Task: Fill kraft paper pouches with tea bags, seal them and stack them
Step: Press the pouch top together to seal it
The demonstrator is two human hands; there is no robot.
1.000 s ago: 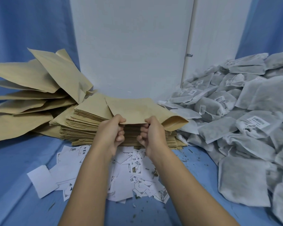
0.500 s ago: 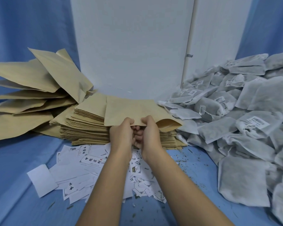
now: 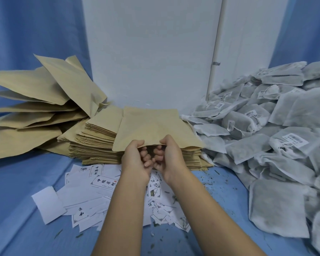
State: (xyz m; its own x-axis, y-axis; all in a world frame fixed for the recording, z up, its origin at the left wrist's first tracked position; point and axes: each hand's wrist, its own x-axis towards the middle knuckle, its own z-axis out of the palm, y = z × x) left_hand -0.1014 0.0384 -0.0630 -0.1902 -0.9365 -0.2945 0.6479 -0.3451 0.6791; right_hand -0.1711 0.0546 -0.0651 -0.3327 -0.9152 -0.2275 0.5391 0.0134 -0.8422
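Pouch sits mid-frame, raised just over the stack of flat pouches, with its mouth edge toward the person. The left hand and right hand are close together at the pouch's 6 o'clock edge. Each grip is clamped on the pouch, thumb on top and fingers curled underneath, probably parting the mouth, though the opening itself is hidden by the fingers. Handling guess: thin kraft paper, light, semi-stiff, creases easily and tears if yanked. Best held at the mouth lip near the middle, one layer per hand, not at the corners. Tea bags are heaped at 3 o'clock, soft, light mesh sacks with tags and strings that could snag. Take one by its body. Bigger loose pouches are fanned out at 9 to 10 o'clock, leaning on each other. Printed paper slips are scattered at 6 to 7 o'clock under the forearms. The desk is covered in blue cloth with tea crumbs at 5 o'clock. Behind are a white wall, a pipe at 1 o'clock, and a blue curtain on both sides.
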